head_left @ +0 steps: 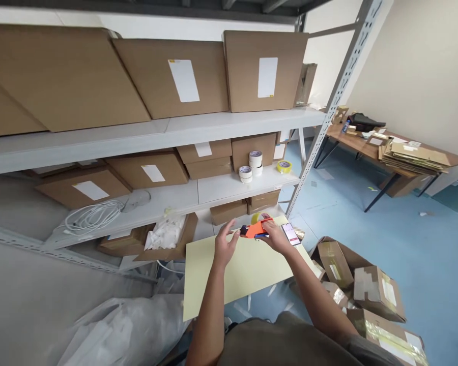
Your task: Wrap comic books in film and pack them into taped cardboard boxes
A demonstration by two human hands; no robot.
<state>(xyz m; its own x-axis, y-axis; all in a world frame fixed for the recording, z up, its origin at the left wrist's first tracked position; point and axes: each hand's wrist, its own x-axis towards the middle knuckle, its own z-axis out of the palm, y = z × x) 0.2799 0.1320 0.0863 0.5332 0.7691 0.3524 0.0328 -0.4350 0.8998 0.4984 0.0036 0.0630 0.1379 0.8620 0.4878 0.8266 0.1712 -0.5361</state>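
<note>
Above a pale yellow board (pixel 248 269), my right hand (pixel 275 237) grips an orange tape dispenser (pixel 256 230) with a black end and a blue part low on it. My left hand (pixel 225 249) is beside the black end, its thumb and fingers apart; whether a fingertip touches the dispenser I cannot tell. A roll of yellowish tape (pixel 255 217) shows partly behind the dispenser. To the right of my right hand, a phone (pixel 290 234) with a lit screen lies at the board's edge.
Shelving (pixel 229 192) in front holds cardboard boxes (pixel 267 71), white tape rolls (pixel 255 158), a yellow tape roll (pixel 284 166) and coiled white cable (pixel 95 217). Used cartons (pixel 379 292) lie at right, plastic sheeting (pixel 133 330) at lower left. A table (pixel 359 145) stands behind.
</note>
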